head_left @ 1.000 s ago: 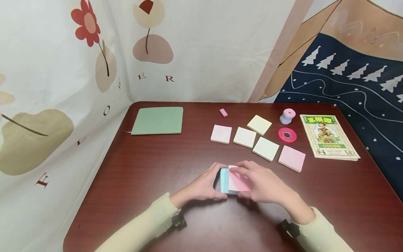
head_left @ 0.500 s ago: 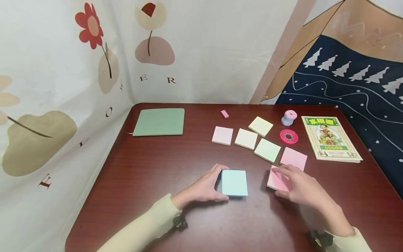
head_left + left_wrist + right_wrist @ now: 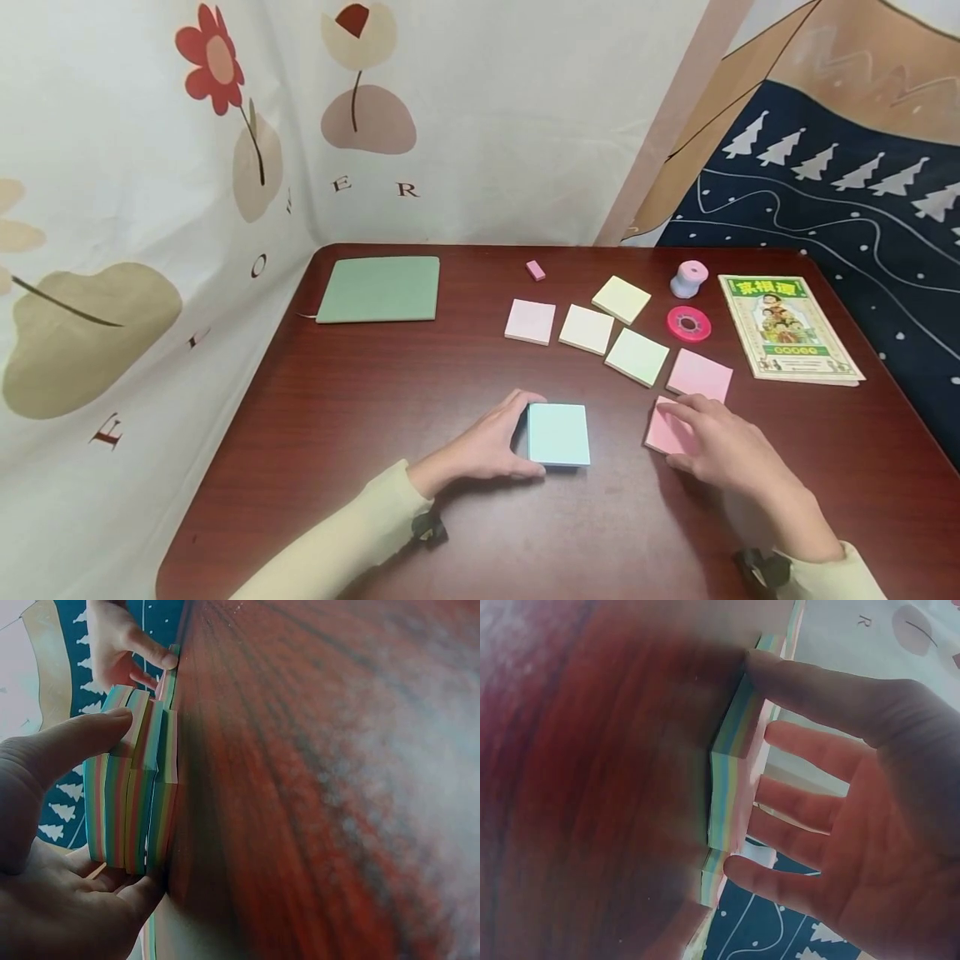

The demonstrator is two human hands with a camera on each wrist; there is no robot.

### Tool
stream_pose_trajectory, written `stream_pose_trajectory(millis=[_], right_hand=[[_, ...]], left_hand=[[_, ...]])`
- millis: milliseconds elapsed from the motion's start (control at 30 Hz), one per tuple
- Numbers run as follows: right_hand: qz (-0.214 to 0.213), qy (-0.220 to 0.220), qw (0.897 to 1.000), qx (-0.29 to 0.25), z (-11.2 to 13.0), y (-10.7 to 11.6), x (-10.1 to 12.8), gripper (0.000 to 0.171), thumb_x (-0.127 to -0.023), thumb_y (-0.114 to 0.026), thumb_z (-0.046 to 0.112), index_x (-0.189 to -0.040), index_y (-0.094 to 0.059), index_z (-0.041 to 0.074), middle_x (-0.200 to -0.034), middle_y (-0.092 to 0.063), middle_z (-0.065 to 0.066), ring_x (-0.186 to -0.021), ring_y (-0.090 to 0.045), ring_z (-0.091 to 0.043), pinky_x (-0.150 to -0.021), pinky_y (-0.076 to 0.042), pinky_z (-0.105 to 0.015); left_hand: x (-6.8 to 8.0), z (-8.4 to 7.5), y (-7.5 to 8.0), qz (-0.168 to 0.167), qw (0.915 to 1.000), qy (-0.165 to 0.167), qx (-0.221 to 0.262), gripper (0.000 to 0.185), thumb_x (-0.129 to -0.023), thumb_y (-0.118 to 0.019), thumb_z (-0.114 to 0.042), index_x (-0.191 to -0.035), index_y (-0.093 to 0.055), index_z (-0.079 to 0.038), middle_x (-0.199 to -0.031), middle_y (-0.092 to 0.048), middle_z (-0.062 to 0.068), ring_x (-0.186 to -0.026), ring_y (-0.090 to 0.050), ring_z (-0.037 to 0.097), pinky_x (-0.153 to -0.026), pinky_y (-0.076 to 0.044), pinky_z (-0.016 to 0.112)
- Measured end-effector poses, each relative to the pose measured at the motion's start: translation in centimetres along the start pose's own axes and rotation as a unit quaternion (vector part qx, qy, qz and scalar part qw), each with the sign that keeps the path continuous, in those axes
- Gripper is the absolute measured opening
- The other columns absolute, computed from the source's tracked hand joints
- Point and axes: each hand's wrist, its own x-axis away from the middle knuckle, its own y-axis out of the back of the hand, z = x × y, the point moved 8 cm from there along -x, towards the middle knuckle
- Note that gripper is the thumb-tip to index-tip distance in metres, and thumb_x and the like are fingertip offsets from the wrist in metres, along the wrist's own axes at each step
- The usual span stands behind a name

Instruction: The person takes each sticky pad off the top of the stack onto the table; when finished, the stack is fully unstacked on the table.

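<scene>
My left hand (image 3: 487,442) holds a stack of sticky note pads (image 3: 558,435), thumb on the near side and fingers on the far side. The top pad is light blue. From the left wrist view, the stack (image 3: 127,802) shows several pads with striped coloured edges. To its right, a pink sticky note pad (image 3: 666,432) lies on the table under my right hand (image 3: 731,442). That hand spans the pad, its thumb at the near edge, as the right wrist view of the pad (image 3: 727,795) shows. Another pink pad (image 3: 699,375) lies just beyond, partly covered by the fingers.
White (image 3: 587,329), pale pink (image 3: 529,322), yellow (image 3: 621,300) and green pads (image 3: 637,357) lie farther back. Behind them are an eraser-like pink block (image 3: 535,270), a spool-shaped item (image 3: 688,279), a pink ring (image 3: 688,323), a booklet (image 3: 787,329) and a green notebook (image 3: 378,289).
My right hand has lifted the pink pad off the stack, carried it right and set it on the table, uncovering the blue top pad. The left hand has stayed at the stack.
</scene>
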Motion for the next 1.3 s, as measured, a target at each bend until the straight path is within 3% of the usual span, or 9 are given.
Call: stream_pose_trajectory(millis=[267,500,700,833,1067,1300], right_hand=[[0.013,-0.005,1.0,0.0,0.1,0.1,0.0,0.072,-0.067,-0.089,0.032,-0.129,-0.062,0.009,-0.128,-0.056,-0.022,-0.116,-0.052,-0.043,-0.078,-0.047,-0.064],[0.006,0.005,1.0,-0.01,1.7,1.6,-0.1,0.066,-0.073,-0.085,0.037,-0.129,-0.063,0.01,-0.131,-0.057,-0.019,-0.117,-0.053,-0.041,-0.083,-0.046,-0.062],[-0.026,0.112,0.991,-0.061,6.3,2.2,-0.8,0.054,-0.078,-0.083,0.029,-0.127,-0.065,0.014,-0.128,-0.059,-0.005,-0.115,-0.056,-0.024,-0.089,-0.049,-0.048],[-0.025,0.177,0.982,-0.062,9.6,1.3,-1.5,0.061,-0.076,-0.085,0.031,-0.13,-0.063,0.013,-0.135,-0.055,-0.009,-0.118,-0.054,-0.024,-0.09,-0.05,-0.045],[0.013,0.215,0.975,-0.061,12.8,-1.1,-2.8,0.073,-0.074,-0.085,0.036,-0.137,-0.056,0.014,-0.144,-0.045,-0.013,-0.127,-0.046,-0.028,-0.101,-0.042,-0.046],[0.007,0.231,0.971,-0.063,13.8,-2.0,-3.8,0.073,-0.074,-0.085,0.03,-0.138,-0.055,0.014,-0.139,-0.049,-0.011,-0.12,-0.049,-0.024,-0.094,-0.046,-0.041]], left_hand=[[0.0,0.1,-0.1,0.001,1.0,-0.001,-0.003,0.088,-0.07,-0.089,-0.028,-0.141,-0.038,-0.013,-0.129,-0.046,-0.002,-0.112,-0.049,0.013,-0.097,-0.042,0.036],[0.0,0.2,-0.1,0.003,1.0,0.006,-0.001,0.088,-0.07,-0.089,-0.028,-0.141,-0.038,-0.015,-0.129,-0.046,-0.003,-0.112,-0.048,0.012,-0.098,-0.042,0.035],[0.0,0.3,0.0,0.001,1.0,0.005,-0.004,0.088,-0.07,-0.089,-0.028,-0.141,-0.038,-0.015,-0.129,-0.046,-0.003,-0.112,-0.049,0.013,-0.098,-0.042,0.036],[-0.1,0.2,0.0,0.0,1.0,0.002,-0.003,0.087,-0.07,-0.089,-0.027,-0.141,-0.039,-0.014,-0.129,-0.046,-0.002,-0.113,-0.049,0.013,-0.098,-0.042,0.036],[-0.3,0.2,-0.1,0.007,0.9999,-0.01,-0.006,0.091,-0.068,-0.09,-0.026,-0.141,-0.038,-0.013,-0.133,-0.044,-0.002,-0.113,-0.048,0.012,-0.098,-0.042,0.032],[-0.4,0.2,-0.1,0.005,0.9998,-0.013,-0.014,0.09,-0.067,-0.09,-0.024,-0.14,-0.038,-0.013,-0.134,-0.044,-0.001,-0.114,-0.049,0.012,-0.097,-0.042,0.031]])
